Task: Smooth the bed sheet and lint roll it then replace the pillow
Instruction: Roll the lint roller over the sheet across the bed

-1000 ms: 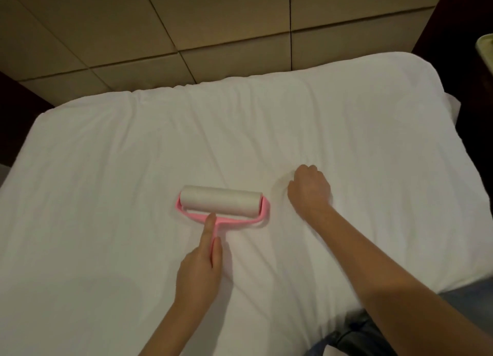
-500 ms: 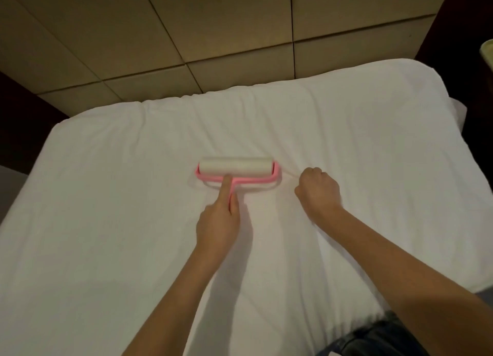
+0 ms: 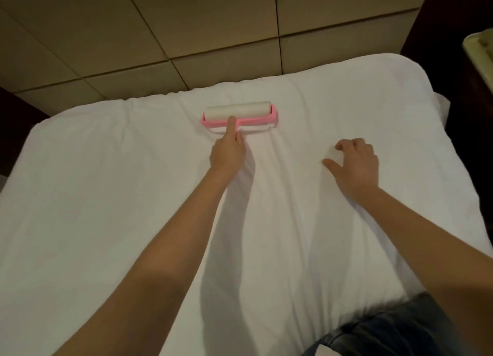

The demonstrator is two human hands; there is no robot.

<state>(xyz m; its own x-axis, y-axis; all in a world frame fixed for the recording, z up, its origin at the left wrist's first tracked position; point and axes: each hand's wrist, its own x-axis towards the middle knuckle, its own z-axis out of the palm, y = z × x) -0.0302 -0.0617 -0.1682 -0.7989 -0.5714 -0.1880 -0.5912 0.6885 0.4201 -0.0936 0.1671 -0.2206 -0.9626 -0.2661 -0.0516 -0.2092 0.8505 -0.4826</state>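
A white bed sheet [image 3: 133,195] covers the bed, with shallow creases running down its middle. A pink lint roller [image 3: 240,114] with a white roll lies on the sheet close to the bed's far edge. My left hand [image 3: 226,152] grips its handle, forefinger stretched along the pink frame. My right hand [image 3: 354,163] rests on the sheet to the right of the roller, fingers spread and bent, thumb out to the left. No pillow is in view.
A padded tan headboard [image 3: 213,35] stands behind the bed's far edge. Dark furniture [image 3: 453,48] stands beside the bed at the right, with a pale object [image 3: 480,51] at the frame edge. My dark trousers [image 3: 386,329] press on the near edge.
My left hand has pushed the roller away from me, toward the headboard. My right hand has opened from a fist and now lies with spread fingers on the sheet.
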